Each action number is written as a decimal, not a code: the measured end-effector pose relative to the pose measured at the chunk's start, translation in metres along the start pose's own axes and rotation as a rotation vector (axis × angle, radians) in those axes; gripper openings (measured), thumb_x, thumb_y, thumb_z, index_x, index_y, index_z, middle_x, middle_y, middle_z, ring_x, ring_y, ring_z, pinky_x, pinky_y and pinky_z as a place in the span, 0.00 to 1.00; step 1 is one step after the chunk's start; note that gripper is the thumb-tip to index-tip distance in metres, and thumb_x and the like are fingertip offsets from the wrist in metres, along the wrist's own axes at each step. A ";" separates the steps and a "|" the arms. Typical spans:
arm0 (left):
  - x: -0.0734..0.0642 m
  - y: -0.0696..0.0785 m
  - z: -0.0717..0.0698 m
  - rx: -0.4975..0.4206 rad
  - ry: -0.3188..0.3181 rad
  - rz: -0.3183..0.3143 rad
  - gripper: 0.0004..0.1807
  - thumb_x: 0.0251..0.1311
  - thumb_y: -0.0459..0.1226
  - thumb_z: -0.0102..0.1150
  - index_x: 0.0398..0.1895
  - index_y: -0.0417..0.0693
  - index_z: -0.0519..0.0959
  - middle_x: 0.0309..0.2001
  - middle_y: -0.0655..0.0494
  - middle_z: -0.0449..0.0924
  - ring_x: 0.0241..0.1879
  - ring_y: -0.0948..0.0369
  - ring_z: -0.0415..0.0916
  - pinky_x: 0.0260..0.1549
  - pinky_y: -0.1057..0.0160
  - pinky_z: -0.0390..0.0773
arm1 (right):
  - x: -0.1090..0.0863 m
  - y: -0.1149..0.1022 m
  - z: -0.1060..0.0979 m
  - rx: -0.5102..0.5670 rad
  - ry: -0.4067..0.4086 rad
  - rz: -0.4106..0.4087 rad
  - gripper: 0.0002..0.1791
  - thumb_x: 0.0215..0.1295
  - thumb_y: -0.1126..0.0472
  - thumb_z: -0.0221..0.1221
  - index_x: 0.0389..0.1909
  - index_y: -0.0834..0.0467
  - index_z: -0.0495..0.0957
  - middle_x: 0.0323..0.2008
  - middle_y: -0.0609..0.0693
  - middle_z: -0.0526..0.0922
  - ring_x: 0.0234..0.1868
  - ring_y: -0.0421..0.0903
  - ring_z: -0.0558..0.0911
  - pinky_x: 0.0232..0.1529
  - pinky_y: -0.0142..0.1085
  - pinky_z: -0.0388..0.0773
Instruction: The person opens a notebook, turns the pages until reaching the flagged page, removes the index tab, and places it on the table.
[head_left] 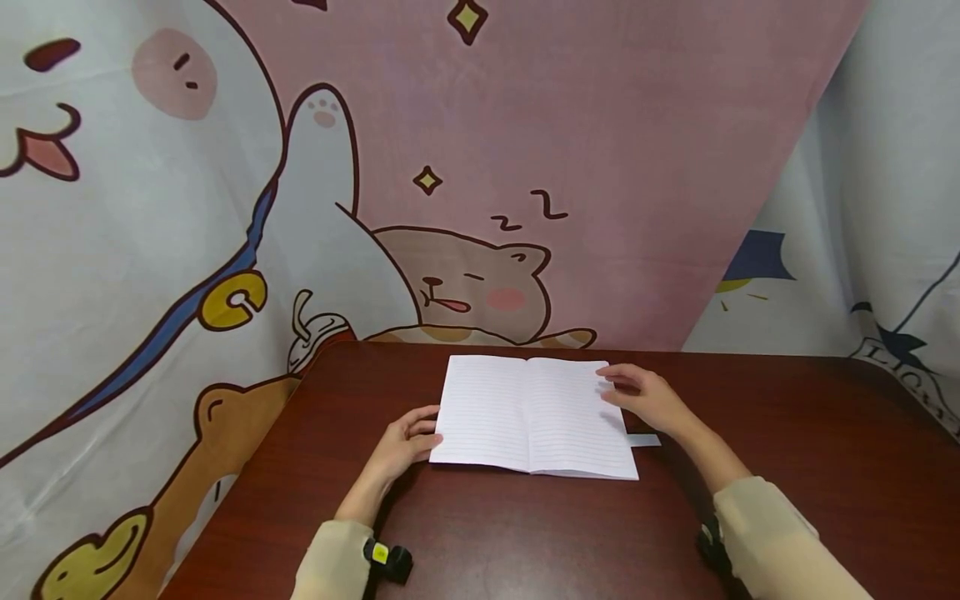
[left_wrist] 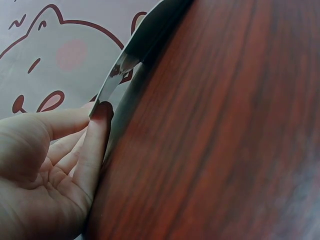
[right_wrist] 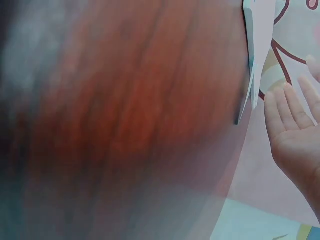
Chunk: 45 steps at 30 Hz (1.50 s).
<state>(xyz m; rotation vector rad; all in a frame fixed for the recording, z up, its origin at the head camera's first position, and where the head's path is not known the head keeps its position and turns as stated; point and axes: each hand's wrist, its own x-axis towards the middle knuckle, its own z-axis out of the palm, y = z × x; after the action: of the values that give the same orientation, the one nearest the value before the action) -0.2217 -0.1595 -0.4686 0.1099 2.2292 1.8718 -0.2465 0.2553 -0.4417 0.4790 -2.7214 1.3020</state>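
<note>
An open notebook (head_left: 480,412) with blank lined pages lies on the brown table. My left hand (head_left: 408,446) pinches its left edge between thumb and fingers; the left wrist view shows this hand (left_wrist: 55,155) gripping the notebook's edge (left_wrist: 107,90) from the side. Over the outer edge of the right-hand page is my right hand (head_left: 641,396), its fingers spread and loosely bent. In the right wrist view this hand (right_wrist: 295,130) appears with extended fingers beside the notebook (right_wrist: 257,55), which shows nearly edge-on.
A pale strip (head_left: 645,440) sticks out from under the notebook's right side. The dark reddish table (head_left: 795,467) extends to both sides, and a cartoon-printed cloth (head_left: 637,167) hangs behind its far edge.
</note>
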 end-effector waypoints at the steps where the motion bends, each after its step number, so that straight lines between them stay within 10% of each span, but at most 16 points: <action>1: 0.000 0.000 0.000 0.002 0.000 0.000 0.28 0.65 0.31 0.61 0.69 0.40 0.69 0.57 0.36 0.79 0.43 0.62 0.83 0.41 0.63 0.84 | 0.000 0.001 -0.001 0.000 0.004 0.002 0.23 0.67 0.59 0.63 0.60 0.66 0.76 0.60 0.66 0.78 0.62 0.66 0.77 0.60 0.59 0.74; 45: 0.001 -0.001 0.001 0.011 0.006 0.003 0.28 0.65 0.30 0.61 0.69 0.39 0.69 0.57 0.36 0.79 0.41 0.62 0.84 0.39 0.63 0.84 | 0.013 0.024 -0.007 -0.237 -0.188 0.043 0.31 0.68 0.60 0.61 0.68 0.69 0.68 0.71 0.71 0.62 0.70 0.73 0.60 0.66 0.68 0.60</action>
<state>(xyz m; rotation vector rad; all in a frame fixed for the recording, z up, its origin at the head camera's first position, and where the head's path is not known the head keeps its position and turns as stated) -0.2224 -0.1586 -0.4697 0.1087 2.2450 1.8640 -0.2663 0.2715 -0.4528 0.5463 -3.0046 0.9684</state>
